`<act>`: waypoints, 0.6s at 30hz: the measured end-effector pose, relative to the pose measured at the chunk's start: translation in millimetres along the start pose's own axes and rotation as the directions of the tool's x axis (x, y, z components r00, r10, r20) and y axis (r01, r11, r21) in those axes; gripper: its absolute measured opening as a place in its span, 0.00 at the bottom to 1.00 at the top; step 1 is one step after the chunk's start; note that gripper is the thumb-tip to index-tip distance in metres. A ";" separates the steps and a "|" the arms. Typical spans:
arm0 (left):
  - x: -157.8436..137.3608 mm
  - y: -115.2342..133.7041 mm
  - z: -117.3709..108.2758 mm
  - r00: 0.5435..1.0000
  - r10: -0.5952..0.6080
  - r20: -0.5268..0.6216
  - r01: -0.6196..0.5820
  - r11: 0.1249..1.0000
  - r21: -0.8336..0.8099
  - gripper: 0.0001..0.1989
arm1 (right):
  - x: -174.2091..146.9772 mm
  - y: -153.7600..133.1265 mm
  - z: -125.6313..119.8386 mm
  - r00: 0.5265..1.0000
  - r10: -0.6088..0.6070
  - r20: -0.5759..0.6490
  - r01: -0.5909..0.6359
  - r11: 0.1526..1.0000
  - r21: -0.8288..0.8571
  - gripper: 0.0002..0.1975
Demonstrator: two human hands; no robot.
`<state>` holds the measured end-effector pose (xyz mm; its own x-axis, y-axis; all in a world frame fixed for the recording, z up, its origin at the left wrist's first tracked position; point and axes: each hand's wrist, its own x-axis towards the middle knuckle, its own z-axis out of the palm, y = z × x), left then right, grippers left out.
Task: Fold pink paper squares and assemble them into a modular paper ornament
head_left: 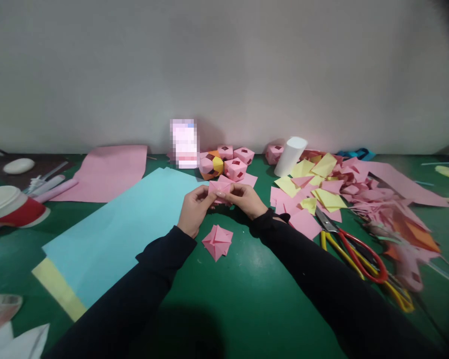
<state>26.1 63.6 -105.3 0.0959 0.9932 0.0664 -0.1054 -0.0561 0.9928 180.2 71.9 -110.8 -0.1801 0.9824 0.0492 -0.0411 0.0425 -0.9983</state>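
Observation:
Between both hands is a small pink piece of folded paper (219, 186), held up over the green table. My left hand (195, 207) pinches its left side, the thumb along the lower edge. The right side is gripped by my right hand (248, 199), with thumb and fingers closed on it. Below the hands, a little stack of folded pink paper pieces (217, 242) lies on the table. Just beyond the hands stand several pink paper polyhedra (235, 169), and beside them one in orange, yellow and pink (211, 165).
Large blue sheets (134, 219) and a pink sheet (108, 172) lie left, near a paper cup (13, 205). A lit phone (184, 144) leans on the wall. To the right are a white roll (291, 155), yellow and pink scraps (324, 164), red-handled scissors (362, 254) and a glue gun (407, 264).

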 end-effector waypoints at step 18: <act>-2.1 -1.0 -0.1 0.998 0.064 -0.029 -0.060 0.988 0.140 0.15 | 0.6 0.7 0.0 1.000 0.026 0.017 -0.026 0.999 -0.032 0.25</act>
<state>25.9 61.6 -106.4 0.0604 0.9900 0.1272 0.0290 -0.1291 0.9912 180.1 72.5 -111.5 -0.1974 0.9800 0.0233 -0.0053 0.0227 -0.9997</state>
